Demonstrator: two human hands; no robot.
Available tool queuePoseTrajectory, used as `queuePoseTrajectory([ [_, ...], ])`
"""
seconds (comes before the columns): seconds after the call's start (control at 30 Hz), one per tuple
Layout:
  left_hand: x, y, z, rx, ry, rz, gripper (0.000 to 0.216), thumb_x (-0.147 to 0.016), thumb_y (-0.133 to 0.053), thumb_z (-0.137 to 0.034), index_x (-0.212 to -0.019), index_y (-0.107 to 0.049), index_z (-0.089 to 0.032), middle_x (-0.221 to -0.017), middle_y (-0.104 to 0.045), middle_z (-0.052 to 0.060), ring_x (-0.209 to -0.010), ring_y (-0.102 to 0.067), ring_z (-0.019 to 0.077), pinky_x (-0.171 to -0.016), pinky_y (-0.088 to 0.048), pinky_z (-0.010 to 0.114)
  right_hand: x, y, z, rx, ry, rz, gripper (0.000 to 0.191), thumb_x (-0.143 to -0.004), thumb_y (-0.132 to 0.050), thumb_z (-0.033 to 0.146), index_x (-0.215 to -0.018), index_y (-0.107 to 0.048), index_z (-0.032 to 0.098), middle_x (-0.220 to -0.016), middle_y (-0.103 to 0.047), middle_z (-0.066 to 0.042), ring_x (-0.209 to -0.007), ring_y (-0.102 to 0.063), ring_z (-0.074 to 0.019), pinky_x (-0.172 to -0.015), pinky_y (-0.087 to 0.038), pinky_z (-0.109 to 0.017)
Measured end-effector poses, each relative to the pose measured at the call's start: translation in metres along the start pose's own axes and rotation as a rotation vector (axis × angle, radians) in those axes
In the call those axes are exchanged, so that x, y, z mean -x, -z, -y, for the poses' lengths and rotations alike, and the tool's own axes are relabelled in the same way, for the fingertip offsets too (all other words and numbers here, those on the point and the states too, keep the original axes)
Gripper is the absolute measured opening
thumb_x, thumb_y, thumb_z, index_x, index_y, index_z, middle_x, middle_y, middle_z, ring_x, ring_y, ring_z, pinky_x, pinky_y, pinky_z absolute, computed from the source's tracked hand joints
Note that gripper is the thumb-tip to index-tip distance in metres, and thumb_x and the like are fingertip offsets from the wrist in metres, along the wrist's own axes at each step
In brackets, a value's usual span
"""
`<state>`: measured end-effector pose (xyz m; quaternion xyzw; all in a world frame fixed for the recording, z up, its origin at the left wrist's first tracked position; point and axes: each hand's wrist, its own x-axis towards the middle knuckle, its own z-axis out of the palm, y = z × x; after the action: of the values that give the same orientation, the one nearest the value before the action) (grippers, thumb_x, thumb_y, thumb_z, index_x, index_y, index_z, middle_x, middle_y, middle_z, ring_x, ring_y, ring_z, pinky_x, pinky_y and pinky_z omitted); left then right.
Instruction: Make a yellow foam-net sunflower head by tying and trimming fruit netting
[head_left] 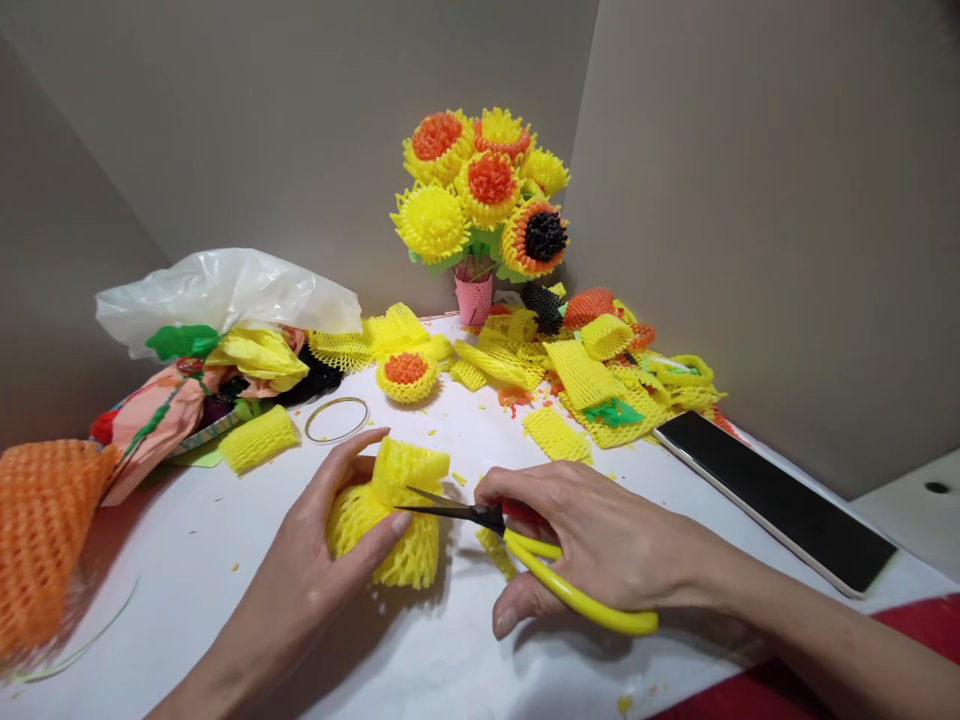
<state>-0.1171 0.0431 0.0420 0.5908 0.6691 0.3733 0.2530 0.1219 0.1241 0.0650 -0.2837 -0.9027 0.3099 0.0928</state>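
Note:
My left hand point(319, 550) is closed around a yellow foam fruit net point(409, 485), bunched at its middle and flaring below. Yellow-handled scissors point(574, 590) are in my right hand point(592, 540), with fingers around the grips. Their dark blades are slightly parted and point left, against the narrow part of the net near my left thumb. A small yellow net scrap point(495, 552) lies on the white table behind the scissors, partly covered by them.
A bouquet of foam-net flowers point(491, 180) stands in a pink pot point(474, 300) at the back. Net pieces point(581, 375) and a phone point(776, 500) lie right. At left are a plastic bag point(225, 290), an orange net point(49, 540), a wire ring point(336, 420) and one flower point(407, 376).

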Motion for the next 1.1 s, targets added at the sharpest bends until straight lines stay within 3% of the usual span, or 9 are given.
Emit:
queuePoseTrajectory([
  [0.23,0.001,-0.006,-0.004,-0.101,-0.006,-0.043,0.062,-0.086,-0.057,-0.06,-0.138,-0.038,-0.032,-0.144,-0.049,0.009,-0.125,-0.052,0.0348,-0.103,-0.039,0.053,0.001,-0.001,0.003,0.008,-0.012,-0.025,0.056,-0.067,-0.076,0.071,-0.09,-0.056,0.024,-0.073,-0.054,0.006,-0.062,-0.042,-0.0119,-0.056,-0.027,-0.023],
  [0.67,0.002,-0.011,-0.006,-0.19,-0.036,-0.066,0.064,-0.087,-0.055,-0.057,-0.141,-0.034,-0.032,-0.122,-0.063,0.009,-0.114,-0.06,0.0344,-0.093,-0.048,0.049,-0.003,-0.005,0.005,0.019,-0.055,0.006,0.049,-0.081,-0.062,0.071,-0.098,-0.061,0.025,-0.071,-0.055,0.004,-0.066,-0.047,-0.0144,-0.059,-0.029,-0.023],
  [1.1,0.001,-0.012,-0.008,-0.099,0.016,-0.047,0.064,-0.085,-0.059,-0.058,-0.141,-0.036,-0.036,-0.112,-0.062,0.005,-0.109,-0.06,0.0316,-0.096,-0.042,0.051,-0.005,-0.012,-0.005,-0.034,-0.007,-0.024,0.037,-0.09,-0.062,0.057,-0.09,-0.066,0.021,-0.06,-0.046,0.006,-0.055,-0.034,-0.0101,-0.054,-0.023,-0.023],
])
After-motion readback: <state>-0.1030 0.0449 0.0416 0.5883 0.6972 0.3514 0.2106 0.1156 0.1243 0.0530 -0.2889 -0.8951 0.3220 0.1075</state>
